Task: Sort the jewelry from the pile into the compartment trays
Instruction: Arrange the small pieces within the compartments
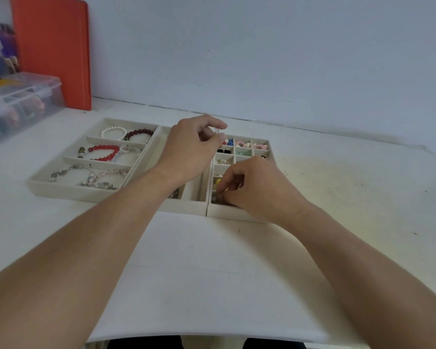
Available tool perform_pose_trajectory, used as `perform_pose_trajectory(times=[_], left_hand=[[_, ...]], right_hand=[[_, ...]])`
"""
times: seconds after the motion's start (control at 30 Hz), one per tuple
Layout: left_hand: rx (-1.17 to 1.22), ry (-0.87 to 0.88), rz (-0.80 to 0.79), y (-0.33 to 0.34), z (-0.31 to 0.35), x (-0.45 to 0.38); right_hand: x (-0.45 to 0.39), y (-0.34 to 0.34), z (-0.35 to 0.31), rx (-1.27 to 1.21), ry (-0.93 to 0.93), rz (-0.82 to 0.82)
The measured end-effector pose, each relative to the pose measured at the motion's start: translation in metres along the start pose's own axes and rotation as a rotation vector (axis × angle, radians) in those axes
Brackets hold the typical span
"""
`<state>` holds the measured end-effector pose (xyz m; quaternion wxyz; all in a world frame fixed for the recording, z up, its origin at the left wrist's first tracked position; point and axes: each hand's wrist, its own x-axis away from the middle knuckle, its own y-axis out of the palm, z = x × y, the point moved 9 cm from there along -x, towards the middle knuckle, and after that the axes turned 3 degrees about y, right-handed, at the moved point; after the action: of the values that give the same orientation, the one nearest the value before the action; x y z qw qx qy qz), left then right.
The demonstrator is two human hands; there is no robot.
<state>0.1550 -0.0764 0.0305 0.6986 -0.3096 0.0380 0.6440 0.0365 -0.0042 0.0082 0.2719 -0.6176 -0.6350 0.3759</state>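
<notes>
Head view. Left hand (190,144) pinches a small clear bead (218,131) above the small-cell tray (239,209). Right hand (256,186), fingers curled together, reaches into that tray's near cells; what it grips cannot be told. Bracelets lie in the left tray (61,190). No legible writing.

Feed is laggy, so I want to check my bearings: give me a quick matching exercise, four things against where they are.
Things:
1. pearl bracelet
2. bright red bracelet
3. left hand
4. right hand

Places:
A. near end of the small-grid tray
B. far row of the left tray
C. raised over the middle tray
D. second row of the left tray

Pairs: 1-B, 2-D, 3-C, 4-A
</notes>
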Motion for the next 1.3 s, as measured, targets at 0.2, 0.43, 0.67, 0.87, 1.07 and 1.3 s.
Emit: perform_pose_trajectory(times=[0.2,0.43,0.67,0.87,1.07,1.3], left_hand=[[0.027,-0.029,-0.036,0.001,0.001,0.001],[-0.017,-0.01,-0.289,0.015,0.017,0.013],[-0.02,0.006,-0.425,0.023,0.026,0.021],[-0.044,0.0,-0.513,0.029,0.028,0.026],[-0.112,-0.011,-0.461,0.02,0.021,0.019],[0.008,0.026,-0.116,-0.005,0.018,0.003]], right_hand=[[0.001,-0.026,0.01,-0.1,0.051,0.05],[0.001,-0.067,0.031,-0.234,0.046,0.301],[0.001,-0.056,0.023,-0.233,-0.029,0.206],[0.001,-0.052,0.017,-0.07,-0.082,0.17],[0.008,-0.05,0.012,-0.151,-0.073,0.096],[0.01,-0.029,0.002,-0.087,-0.11,0.011]])
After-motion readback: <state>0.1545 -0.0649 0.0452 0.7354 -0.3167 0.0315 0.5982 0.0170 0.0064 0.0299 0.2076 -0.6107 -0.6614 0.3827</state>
